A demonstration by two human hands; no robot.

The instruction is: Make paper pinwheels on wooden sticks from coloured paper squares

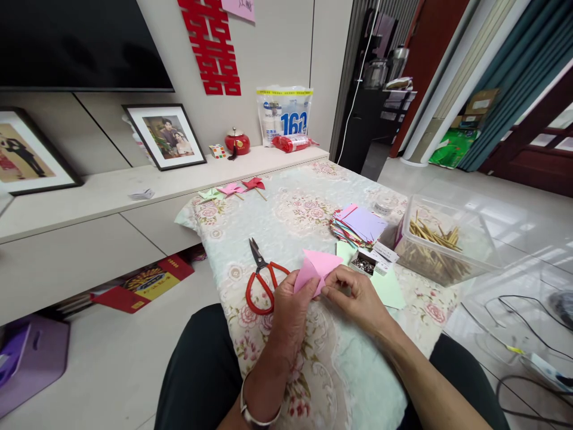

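Observation:
A pink paper pinwheel [319, 265], partly folded, is held up over the table between my two hands. My left hand [292, 301] grips its left side, thumb on the front. With thumb and fingers closed, my right hand [353, 292] pinches the paper's lower right edge. To the left lie scissors [264, 278] with red handles, blades pointing away. Behind my right hand sits a small open box of metal pins [363, 263], on light green paper [390, 289]. A stack of coloured paper [358, 224] lies beyond it.
A clear plastic bin [441, 269] of thin wooden sticks stands at the right, near a tape roll [382, 204]. Finished pinwheels in green, pink [231, 189] and red [253, 184] lie at the far left of the floral tablecloth [286, 215]. A white cabinet [147, 203] runs behind.

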